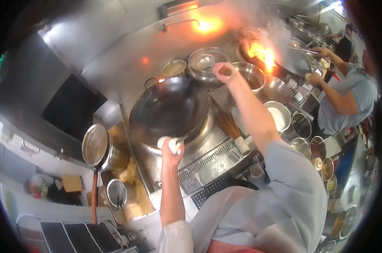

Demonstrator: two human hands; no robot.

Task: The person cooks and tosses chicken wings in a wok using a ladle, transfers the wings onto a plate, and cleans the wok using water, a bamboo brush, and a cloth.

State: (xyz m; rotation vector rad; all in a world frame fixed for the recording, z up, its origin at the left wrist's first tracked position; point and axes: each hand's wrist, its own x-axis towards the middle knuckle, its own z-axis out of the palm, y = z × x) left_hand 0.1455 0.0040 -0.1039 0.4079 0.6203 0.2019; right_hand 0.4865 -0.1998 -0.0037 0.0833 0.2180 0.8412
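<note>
Wok (pixel 170 105) is held over the stove (pixel 201 158), its near edge clasped by the left hand (pixel 172 155) through a white cloth (pixel 161 142), presumably against heat; the right hand (pixel 224 72) is held curled near a steel basin (pixel 199 76), though whether anything is pinched cannot be told.

Wok (pixel 167 105): big, round, black, mouth up, wide dark interior with a dull sheen. Loop handle (pixel 145 82) on the far-left rim. Sits on the stove (pixel 205 162); level or slightly tilted, can't tell. Cloth (pixel 174 146): white, small, bunched up at the wok's near edge, folds blurred. Pot (pixel 194 72): steel, round, wide, standing open beyond the wok, to its right. Bright round shape (pixel 205 61) inside, ladle or reflection, unclear.
</note>
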